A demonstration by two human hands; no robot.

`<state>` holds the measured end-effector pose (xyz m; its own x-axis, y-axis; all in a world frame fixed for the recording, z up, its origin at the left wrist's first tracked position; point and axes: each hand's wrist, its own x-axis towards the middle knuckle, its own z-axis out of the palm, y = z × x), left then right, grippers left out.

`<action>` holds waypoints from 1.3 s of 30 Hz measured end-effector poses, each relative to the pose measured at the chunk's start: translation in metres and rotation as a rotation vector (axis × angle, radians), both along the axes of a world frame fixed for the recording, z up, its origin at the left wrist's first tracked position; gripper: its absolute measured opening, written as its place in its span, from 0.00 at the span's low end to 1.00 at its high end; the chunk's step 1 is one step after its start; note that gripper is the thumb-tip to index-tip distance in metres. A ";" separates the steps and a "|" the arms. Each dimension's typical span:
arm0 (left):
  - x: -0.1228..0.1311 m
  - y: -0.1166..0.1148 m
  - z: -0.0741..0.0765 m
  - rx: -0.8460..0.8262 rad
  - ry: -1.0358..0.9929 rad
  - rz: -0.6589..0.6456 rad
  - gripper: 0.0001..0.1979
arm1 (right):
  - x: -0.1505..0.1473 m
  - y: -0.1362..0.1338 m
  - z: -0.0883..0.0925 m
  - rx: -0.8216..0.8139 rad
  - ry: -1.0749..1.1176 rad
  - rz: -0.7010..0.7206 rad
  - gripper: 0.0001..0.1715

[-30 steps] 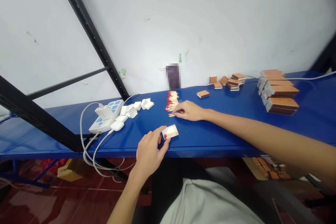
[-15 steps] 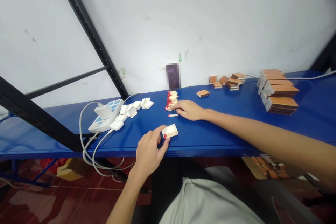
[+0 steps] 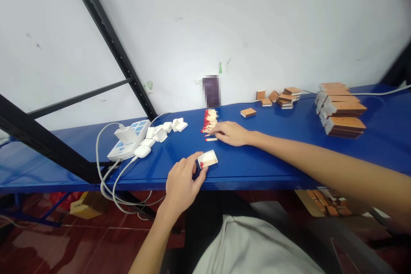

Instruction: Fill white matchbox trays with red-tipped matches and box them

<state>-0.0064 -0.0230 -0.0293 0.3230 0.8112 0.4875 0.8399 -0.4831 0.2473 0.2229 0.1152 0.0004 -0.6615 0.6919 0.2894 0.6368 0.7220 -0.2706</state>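
My left hand (image 3: 183, 180) grips a small white matchbox tray (image 3: 208, 156) between thumb and fingers near the table's front edge. Several red-headed matches (image 3: 208, 163) lie along the near side inside this tray. Farther back, a pile of loose matches (image 3: 210, 118) lies on the blue table, red heads to the left. My right hand (image 3: 230, 133) rests at the near end of that pile, its bent fingertips closed on matches there; how many is hidden. One single match (image 3: 211, 139) lies apart, just below the right fingertips.
Empty white trays (image 3: 161, 133) lie at left beside a power strip (image 3: 128, 143) with cables. One brown matchbox (image 3: 248, 113) lies right of the pile. More matchboxes (image 3: 287, 99) sit by the wall, and stacked ones (image 3: 345, 124) stand far right. A dark pixelated patch (image 3: 211, 90) is behind the pile.
Both hands stay nearly in place, the left still on the tray and the right at the pile's near end. The whole view has shifted slightly.
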 end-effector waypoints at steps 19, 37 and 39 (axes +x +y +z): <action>0.001 0.001 0.001 0.003 0.015 0.005 0.16 | 0.001 -0.001 0.001 -0.002 0.003 0.053 0.22; 0.001 0.000 0.001 0.015 0.037 0.011 0.16 | -0.001 -0.002 -0.001 0.043 0.060 0.013 0.18; 0.001 0.000 0.001 0.013 0.036 0.012 0.16 | -0.001 -0.001 -0.002 0.037 0.059 -0.038 0.19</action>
